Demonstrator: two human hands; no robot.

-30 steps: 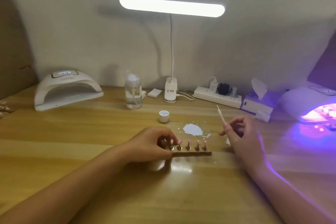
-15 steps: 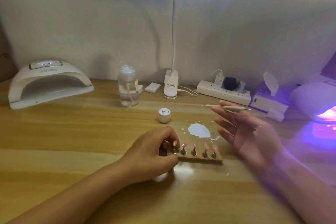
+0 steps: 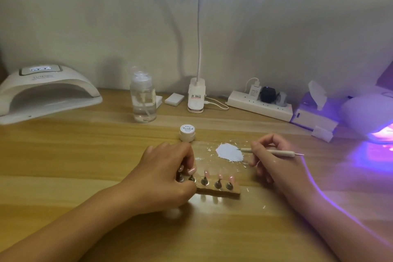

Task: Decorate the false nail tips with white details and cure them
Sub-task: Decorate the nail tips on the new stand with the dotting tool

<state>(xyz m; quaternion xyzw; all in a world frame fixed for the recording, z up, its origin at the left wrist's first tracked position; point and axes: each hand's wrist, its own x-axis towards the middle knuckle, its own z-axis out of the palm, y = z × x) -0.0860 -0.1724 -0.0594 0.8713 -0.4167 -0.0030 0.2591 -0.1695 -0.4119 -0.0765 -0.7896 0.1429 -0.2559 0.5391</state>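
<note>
A wooden holder block [image 3: 221, 191] lies on the table with several pink false nail tips [image 3: 219, 176] standing on metal pegs. My left hand [image 3: 165, 174] grips the block's left end, its fingers curled over the leftmost tips. My right hand [image 3: 274, 161] pinches a thin white dotting pen [image 3: 276, 152], whose fine tip touches the right edge of a white gel patch [image 3: 229, 152] smeared on the table. A small white gel jar [image 3: 187, 132] labelled "Painted" stands just behind my left hand.
A white nail lamp [image 3: 45, 93] sits unlit at far left. A second lamp [image 3: 374, 117] glows purple at far right. Along the back stand a clear pump bottle [image 3: 143, 100], a desk lamp base [image 3: 196, 94], a power strip [image 3: 259, 105] and a tissue box [image 3: 314, 115].
My right hand turned over from an open palm-up pose, came down beside the white gel and now pinches the pen with its tip at the patch. The left hand stayed on the block.
</note>
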